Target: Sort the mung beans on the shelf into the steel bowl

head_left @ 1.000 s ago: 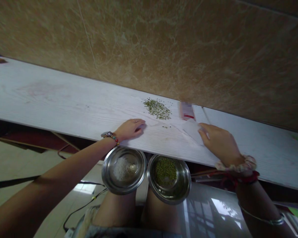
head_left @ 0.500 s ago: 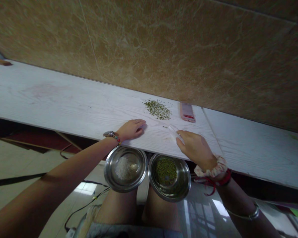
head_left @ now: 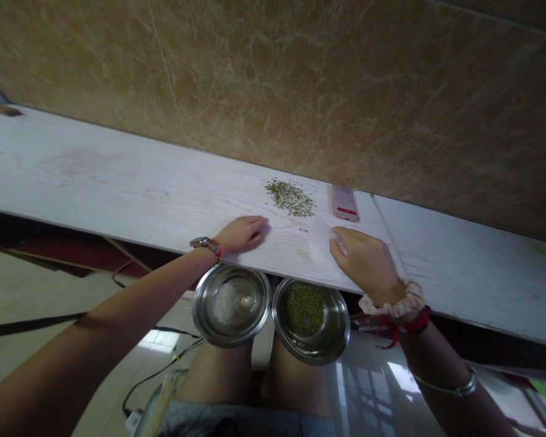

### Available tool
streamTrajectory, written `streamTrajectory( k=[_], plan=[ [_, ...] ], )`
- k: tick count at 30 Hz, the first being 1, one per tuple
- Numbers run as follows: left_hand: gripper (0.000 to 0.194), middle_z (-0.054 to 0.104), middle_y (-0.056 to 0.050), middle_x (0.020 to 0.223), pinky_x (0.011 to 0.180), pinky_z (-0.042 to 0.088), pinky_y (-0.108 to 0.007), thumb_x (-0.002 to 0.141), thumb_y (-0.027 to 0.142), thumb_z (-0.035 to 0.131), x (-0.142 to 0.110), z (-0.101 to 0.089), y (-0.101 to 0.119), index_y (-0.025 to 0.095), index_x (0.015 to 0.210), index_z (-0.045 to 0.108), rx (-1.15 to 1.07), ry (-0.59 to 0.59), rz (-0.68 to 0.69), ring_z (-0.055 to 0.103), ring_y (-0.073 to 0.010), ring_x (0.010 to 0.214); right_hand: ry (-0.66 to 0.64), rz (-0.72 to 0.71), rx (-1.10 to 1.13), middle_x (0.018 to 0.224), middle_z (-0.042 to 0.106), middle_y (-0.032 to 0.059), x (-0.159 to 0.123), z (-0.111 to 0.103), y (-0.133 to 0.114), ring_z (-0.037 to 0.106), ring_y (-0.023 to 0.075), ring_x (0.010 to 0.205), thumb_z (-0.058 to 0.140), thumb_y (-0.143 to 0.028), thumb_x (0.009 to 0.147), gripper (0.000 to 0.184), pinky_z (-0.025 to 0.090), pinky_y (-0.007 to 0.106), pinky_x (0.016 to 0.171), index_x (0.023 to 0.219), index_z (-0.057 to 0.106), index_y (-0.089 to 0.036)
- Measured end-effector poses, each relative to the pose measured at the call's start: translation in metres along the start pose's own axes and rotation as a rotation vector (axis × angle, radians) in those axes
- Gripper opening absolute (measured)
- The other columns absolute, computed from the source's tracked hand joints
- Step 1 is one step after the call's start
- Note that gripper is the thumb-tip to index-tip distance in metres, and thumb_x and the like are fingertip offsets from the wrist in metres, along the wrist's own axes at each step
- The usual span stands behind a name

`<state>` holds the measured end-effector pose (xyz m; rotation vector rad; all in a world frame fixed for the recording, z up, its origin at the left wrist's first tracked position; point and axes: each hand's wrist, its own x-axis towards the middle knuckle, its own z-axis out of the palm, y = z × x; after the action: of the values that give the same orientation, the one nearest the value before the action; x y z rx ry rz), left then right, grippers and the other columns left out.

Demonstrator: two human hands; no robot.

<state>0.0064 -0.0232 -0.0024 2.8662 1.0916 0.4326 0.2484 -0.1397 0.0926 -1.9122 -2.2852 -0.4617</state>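
Observation:
My left hand (head_left: 243, 233) lies on the white wood-grain tabletop (head_left: 173, 188) by its front edge, palm down with the fingers stretched out, holding nothing. In my right hand (head_left: 366, 258), pinched between thumb and fingers, is a thin whitish translucent sheet (head_left: 322, 235), which blends into the table. A few small beans (head_left: 303, 230) lie just left of the sheet. Beyond both hands is a loose patch of small green beans (head_left: 291, 197). Below the table edge, a steel bowl (head_left: 339, 331) on my lap contains more green beans; another steel bowl (head_left: 202, 321) holds whitish grains.
A phone (head_left: 346, 203) in a pink case lies behind my right hand, near the marbled wall (head_left: 273, 85). A seam (head_left: 388, 230) crosses the table to its right. A brown wooden piece (head_left: 0, 109) sits at the far left. A black cable (head_left: 150, 379) runs on the floor.
My right hand has moved slightly right, and the sheet now shows its broad face rather than its narrow edge. My left hand stays in place.

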Motion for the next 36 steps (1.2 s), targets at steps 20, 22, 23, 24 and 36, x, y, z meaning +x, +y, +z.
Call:
streamTrajectory(
  k=[20, 22, 23, 24, 36],
  plan=[
    [0.034, 0.052, -0.012, 0.131, 0.097, 0.041, -0.033, 0.089, 0.023, 0.042, -0.01, -0.015, -0.015, 0.012, 0.119, 0.053, 0.072, -0.123, 0.044, 0.054, -0.0215, 0.114, -0.077, 0.01, 0.133, 0.088, 0.07, 0.0111, 0.007, 0.002, -0.03, 0.064, 0.0195, 0.075, 0.041, -0.018, 0.084, 0.025, 0.044, 0.029, 0.066, 0.093, 0.064, -0.014],
    [0.034, 0.052, -0.011, 0.132, 0.098, 0.041, -0.034, 0.089, 0.023, 0.039, -0.017, -0.019, -0.024, 0.014, 0.118, 0.055, 0.09, -0.144, 0.025, 0.053, -0.0211, 0.115, -0.061, 0.008, 0.151, 0.087, 0.07, 0.0107, 0.009, 0.003, -0.03, 0.064, 0.0193, 0.075, 0.042, -0.018, 0.084, 0.025, 0.044, 0.029, 0.066, 0.094, 0.065, -0.014],
    [0.035, 0.051, -0.011, 0.132, 0.099, 0.04, -0.034, 0.089, 0.023, 0.039, -0.021, -0.021, -0.03, 0.014, 0.119, 0.054, 0.093, -0.141, 0.011, 0.053, -0.0209, 0.115, -0.049, 0.008, 0.16, 0.086, 0.07, 0.0103, 0.009, 0.003, -0.029, 0.064, 0.0191, 0.075, 0.043, -0.019, 0.083, 0.025, 0.044, 0.028, 0.065, 0.093, 0.065, -0.014],
    [0.036, 0.051, -0.011, 0.133, 0.1, 0.039, -0.034, 0.089, 0.023, 0.039, -0.025, -0.022, -0.036, 0.013, 0.121, 0.053, 0.098, -0.13, -0.01, 0.052, -0.0206, 0.116, -0.032, 0.008, 0.167, 0.085, 0.071, 0.0098, 0.01, 0.004, -0.027, 0.064, 0.019, 0.074, 0.043, -0.019, 0.083, 0.024, 0.044, 0.028, 0.065, 0.092, 0.065, -0.014],
    [0.043, 0.057, -0.01, 0.126, 0.099, 0.042, -0.036, 0.085, 0.026, 0.035, -0.039, -0.017, -0.054, 0.012, 0.122, 0.053, 0.047, -0.024, -0.138, 0.053, -0.0209, 0.115, 0.045, 0.1, 0.147, 0.077, 0.071, 0.0093, 0.004, 0.007, -0.002, 0.063, 0.0204, 0.067, 0.043, -0.024, 0.078, 0.028, 0.043, 0.029, 0.06, 0.089, 0.066, -0.015]
  ],
)
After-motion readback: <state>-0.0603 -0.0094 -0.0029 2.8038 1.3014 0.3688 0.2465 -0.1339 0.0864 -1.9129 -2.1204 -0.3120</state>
